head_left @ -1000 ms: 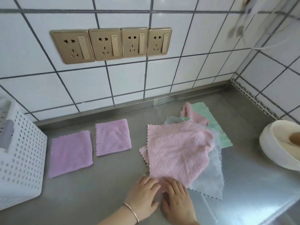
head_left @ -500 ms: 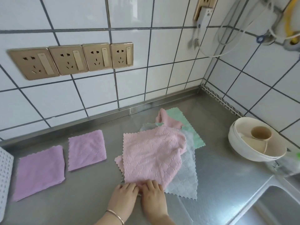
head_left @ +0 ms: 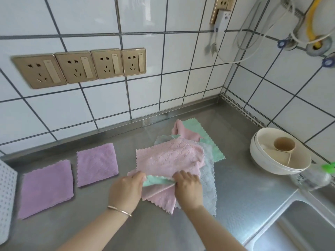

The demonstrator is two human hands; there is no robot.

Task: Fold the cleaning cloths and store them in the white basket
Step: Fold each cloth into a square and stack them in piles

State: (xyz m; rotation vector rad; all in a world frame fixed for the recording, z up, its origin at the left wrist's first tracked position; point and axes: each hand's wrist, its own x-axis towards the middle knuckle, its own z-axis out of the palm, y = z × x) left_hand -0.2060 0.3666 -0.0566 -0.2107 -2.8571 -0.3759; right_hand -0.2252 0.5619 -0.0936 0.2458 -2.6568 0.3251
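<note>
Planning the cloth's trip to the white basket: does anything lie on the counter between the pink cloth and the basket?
Yes. Two folded purple cloths lie flat on the counter between the pink cloth, held by both hands, and the white basket at the left edge. Being flat, they probably won't block a lifted cloth.

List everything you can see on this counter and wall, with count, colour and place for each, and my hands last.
folded cloths: 2, purple, flat on the counter's left, second at
cloth pile: several loose cloths, pink, mint green and pale grey, counter centre
pink cloth: 1, top of the pile, near edge lifted
white basket: 1, perforated, far left edge
counter: 1, steel
bowls: stacked, cream, right, a cup inside
sink: 1, steel, lower right
sockets: 4, gold, wall
bracelet: 1, left wrist
left hand: pinches the pink cloth's edge
right hand: pinches the same edge
</note>
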